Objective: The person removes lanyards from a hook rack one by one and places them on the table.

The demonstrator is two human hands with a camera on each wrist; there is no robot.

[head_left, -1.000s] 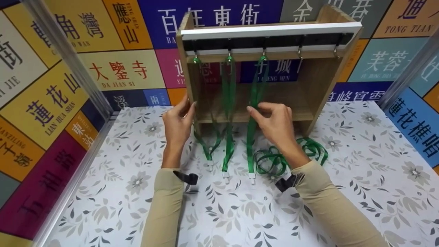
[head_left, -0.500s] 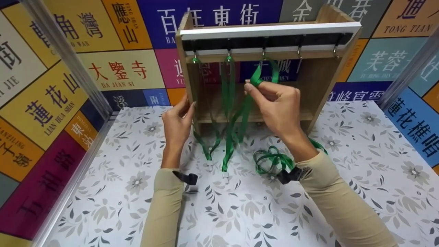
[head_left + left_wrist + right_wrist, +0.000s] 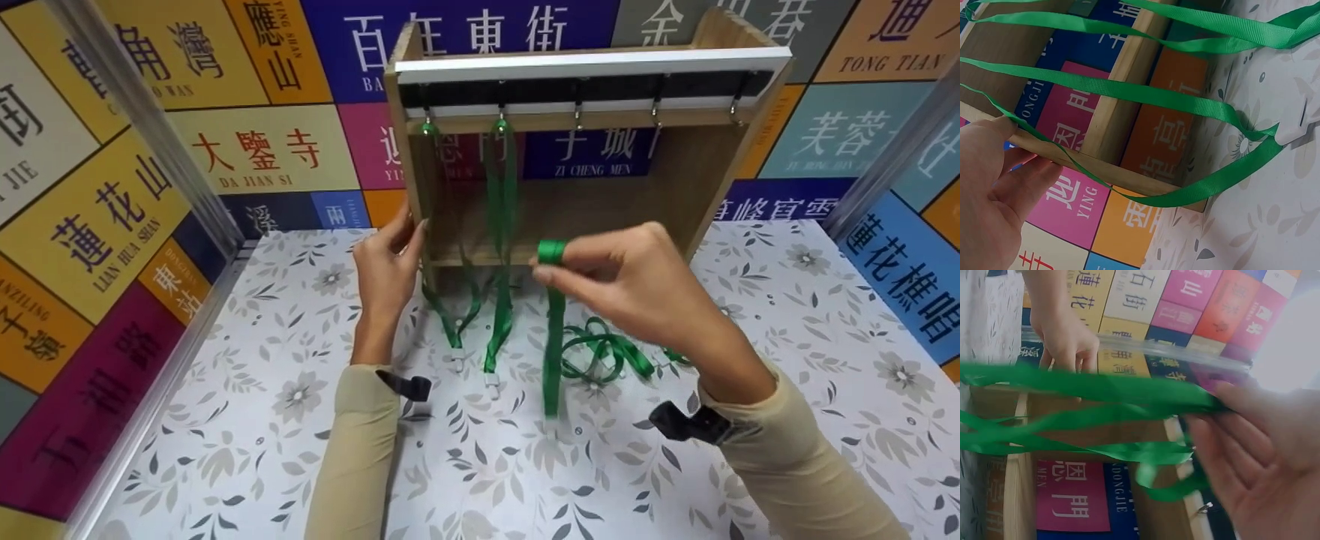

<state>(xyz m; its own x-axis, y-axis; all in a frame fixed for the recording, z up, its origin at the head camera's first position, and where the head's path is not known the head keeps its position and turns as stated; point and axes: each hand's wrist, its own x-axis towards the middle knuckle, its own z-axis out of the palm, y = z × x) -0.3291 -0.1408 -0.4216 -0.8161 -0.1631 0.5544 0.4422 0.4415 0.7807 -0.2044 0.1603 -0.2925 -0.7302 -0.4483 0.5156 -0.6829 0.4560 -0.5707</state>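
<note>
Lanyard (image 3: 553, 360), pinched near its top in my right grip (image 3: 637, 281), looked light, limp, slippery, best taken there; my left grip (image 3: 386, 274), partly hidden, apparently held the rack side (image 3: 415, 165).

A white, grey-flowered bench (image 3: 795, 330); colourful lettered panels (image 3: 262, 176) rise left, right and far, clear strips (image 3: 157, 131) in the corners.

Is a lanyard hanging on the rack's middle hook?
No: in the head view the middle hook is bare, and the right hand pinches a green lanyard lower down.
</note>
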